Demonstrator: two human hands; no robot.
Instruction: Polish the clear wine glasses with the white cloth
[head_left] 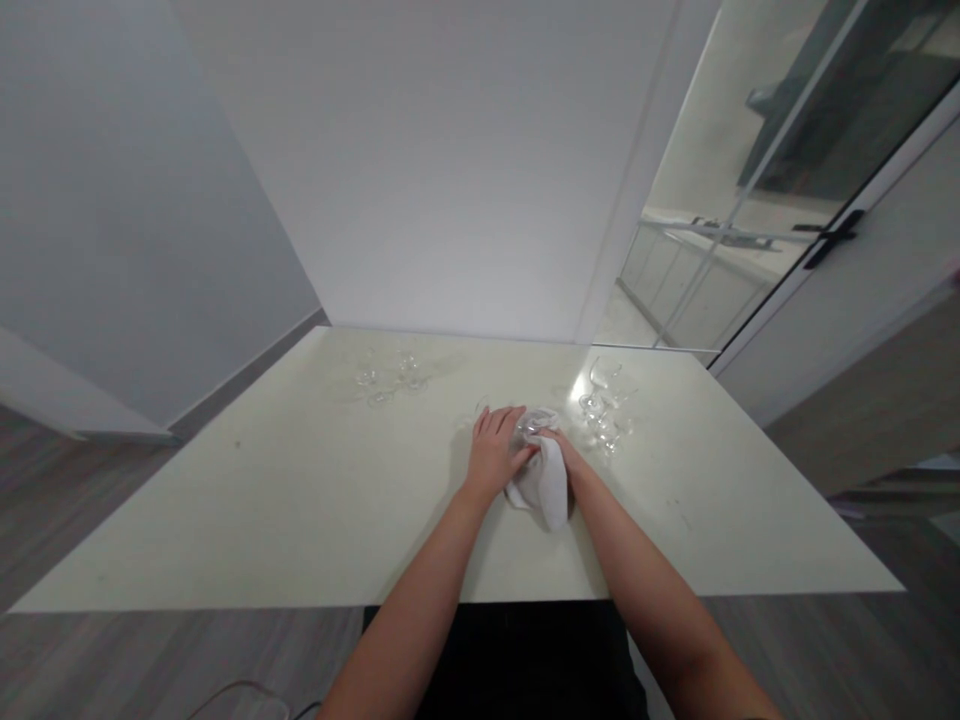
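Observation:
Both hands meet over the middle of a pale table. A white cloth hangs from my right hand, which is closed on it and presses it against a clear drinking glass. My left hand grips the same glass from the left, its fingers stretched forward around it. A thin clear edge shows just beyond the left fingertips. Cloth and fingers hide much of the glass, so its full shape is unclear.
Several clear glasses stand close together to the right of my hands. Another group of clear glasses is at the far left. A white wall rises behind the table's back edge, with a glass-paned door at right.

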